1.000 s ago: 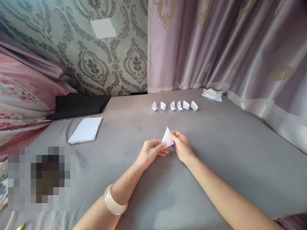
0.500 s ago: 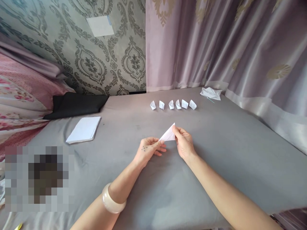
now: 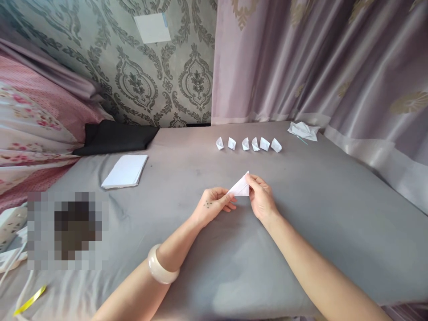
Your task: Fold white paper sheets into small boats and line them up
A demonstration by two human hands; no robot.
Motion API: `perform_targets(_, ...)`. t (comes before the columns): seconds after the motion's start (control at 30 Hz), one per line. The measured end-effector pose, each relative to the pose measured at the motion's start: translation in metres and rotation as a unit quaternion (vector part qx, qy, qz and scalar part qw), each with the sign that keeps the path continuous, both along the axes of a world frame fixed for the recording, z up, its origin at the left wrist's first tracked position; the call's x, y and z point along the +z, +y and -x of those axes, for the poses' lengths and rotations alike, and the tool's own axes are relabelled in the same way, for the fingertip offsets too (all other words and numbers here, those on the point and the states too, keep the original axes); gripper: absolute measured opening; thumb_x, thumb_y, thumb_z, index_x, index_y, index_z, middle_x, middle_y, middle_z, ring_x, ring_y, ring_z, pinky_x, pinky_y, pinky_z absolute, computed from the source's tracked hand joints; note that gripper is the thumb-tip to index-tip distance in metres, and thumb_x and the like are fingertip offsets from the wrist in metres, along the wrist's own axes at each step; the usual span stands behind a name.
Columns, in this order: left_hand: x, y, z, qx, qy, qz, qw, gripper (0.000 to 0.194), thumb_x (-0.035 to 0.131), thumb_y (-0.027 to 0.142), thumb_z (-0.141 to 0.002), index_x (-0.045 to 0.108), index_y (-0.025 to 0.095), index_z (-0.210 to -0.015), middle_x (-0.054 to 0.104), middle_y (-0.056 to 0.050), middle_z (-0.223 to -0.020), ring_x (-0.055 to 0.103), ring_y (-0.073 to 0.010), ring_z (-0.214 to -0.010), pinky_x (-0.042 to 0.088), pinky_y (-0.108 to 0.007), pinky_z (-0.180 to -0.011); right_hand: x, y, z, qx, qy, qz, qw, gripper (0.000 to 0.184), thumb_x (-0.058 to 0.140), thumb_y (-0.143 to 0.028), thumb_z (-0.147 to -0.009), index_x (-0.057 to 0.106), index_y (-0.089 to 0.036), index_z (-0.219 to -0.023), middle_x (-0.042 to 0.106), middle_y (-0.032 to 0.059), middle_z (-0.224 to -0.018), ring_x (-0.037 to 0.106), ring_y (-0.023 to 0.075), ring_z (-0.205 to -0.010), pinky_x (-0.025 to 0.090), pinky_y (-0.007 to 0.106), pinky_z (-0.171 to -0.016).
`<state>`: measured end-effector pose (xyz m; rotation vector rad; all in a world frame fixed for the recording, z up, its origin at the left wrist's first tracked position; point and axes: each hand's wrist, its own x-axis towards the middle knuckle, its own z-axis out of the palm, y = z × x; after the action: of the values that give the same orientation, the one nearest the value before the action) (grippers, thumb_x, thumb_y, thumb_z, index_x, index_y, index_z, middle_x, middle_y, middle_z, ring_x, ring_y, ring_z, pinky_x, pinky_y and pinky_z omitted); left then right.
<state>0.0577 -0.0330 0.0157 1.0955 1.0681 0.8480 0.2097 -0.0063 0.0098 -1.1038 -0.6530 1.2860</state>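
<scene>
A piece of white paper folded into a triangle (image 3: 241,187) is held between both hands above the grey cloth (image 3: 187,178). My left hand (image 3: 216,204) pinches its lower left corner between thumb and fingers. At the upper right edge, my right hand (image 3: 261,196) grips the paper with thumb and bent fingers. Beyond the hands stands a row of several small folded white paper pieces (image 3: 246,144). A stack of white paper sheets (image 3: 125,171) lies to the left.
Loose white folded papers (image 3: 303,131) lie at the back right beside a thin greenish stick (image 3: 302,140). Black cloth (image 3: 117,137) rests at the back left. A power strip (image 3: 12,227), a yellow strip (image 3: 30,301) and a blurred-out patch (image 3: 72,232) are at the near left.
The view has shifted slightly, so most things appear further right, and more of the power strip and yellow strip shows. Both hands keep hold of the folded paper in nearly the same pose.
</scene>
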Motion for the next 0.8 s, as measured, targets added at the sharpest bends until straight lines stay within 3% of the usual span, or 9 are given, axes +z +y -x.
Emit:
perform_targets(0.27, 0.0001, 0.0002, 0.0005, -0.002, 0.014, -0.005, 1.0, 0.035, 0.068, 0.046, -0.075, 0.07, 0.011, -0.077, 0.071, -0.009, -0.072, 0.067, -0.0164, -0.064, 0.053, -0.026, -0.061, -0.0013, -0.0003, 0.0008, 0.026, -0.017, 0.011, 0.999, 0.034, 0.081, -0.047, -0.055, 0.071, -0.021, -0.074, 0.061, -0.0007, -0.067, 0.052, 0.0138, -0.065, 0.041, 0.027, -0.06)
perform_targets(0.47, 0.0007, -0.001, -0.0004, -0.02, 0.001, -0.019, 1.0, 0.041, 0.068, 0.049, -0.075, 0.071, 0.012, -0.091, 0.072, -0.009, -0.076, 0.069, -0.0178, -0.071, 0.053, -0.026, -0.065, 0.0004, 0.0, 0.0003, 0.018, -0.007, 0.032, 0.999, 0.033, 0.085, -0.044, -0.05, 0.07, -0.021, -0.068, 0.061, -0.0007, -0.065, 0.053, 0.0144, -0.064, 0.042, 0.029, -0.059)
perform_targets(0.67, -0.0027, 0.0008, 0.0004, -0.021, 0.01, -0.064, 0.998, 0.038, 0.064, 0.049, -0.077, 0.071, 0.013, -0.084, 0.071, -0.008, -0.072, 0.068, -0.0178, -0.069, 0.053, -0.025, -0.063, 0.0003, 0.0011, -0.0007, 0.044, -0.007, 0.041, 0.998, 0.033, 0.085, -0.045, -0.051, 0.07, -0.021, -0.067, 0.059, -0.0003, -0.065, 0.051, 0.0138, -0.062, 0.042, 0.029, -0.059)
perform_targets(0.8, -0.0016, 0.003, 0.0013, -0.019, -0.003, -0.04, 0.999, 0.04, 0.066, 0.052, -0.074, 0.072, 0.013, -0.083, 0.071, -0.01, -0.076, 0.069, -0.0198, -0.071, 0.053, -0.026, -0.062, 0.0035, 0.002, -0.0014, 0.049, -0.029, 0.033, 0.998, 0.035, 0.084, -0.049, -0.05, 0.069, -0.022, -0.067, 0.059, 0.0005, -0.068, 0.051, 0.0146, -0.063, 0.042, 0.029, -0.057)
